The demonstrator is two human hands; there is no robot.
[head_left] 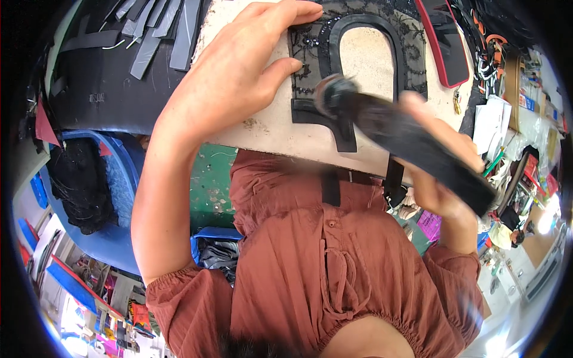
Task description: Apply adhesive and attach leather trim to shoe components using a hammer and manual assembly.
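Observation:
A sheer black lace piece (pixel 304 74) with an arch-shaped black band (pixel 329 51) lies on a pale, worn board (pixel 262 134) above my lap. My left hand (pixel 239 74) rests at its left edge, fingers stretched out, with the thumb and fingertips touching the lace. In my right hand (pixel 444 143) is a hammer (pixel 412 134) with a thick black handle, gripped and smeared by motion. Its round head is over the band's lower part, and I cannot tell whether they touch. Black strip ends (pixel 343 137) reach down to the board's near edge.
A red-cased phone (pixel 453 68) lies at the board's right. Black and grey strips (pixel 158 30) lie on a dark surface at far left. Below it, a blue tub (pixel 122 185) holds black material (pixel 80 185). Cluttered goods and tools fill the right side.

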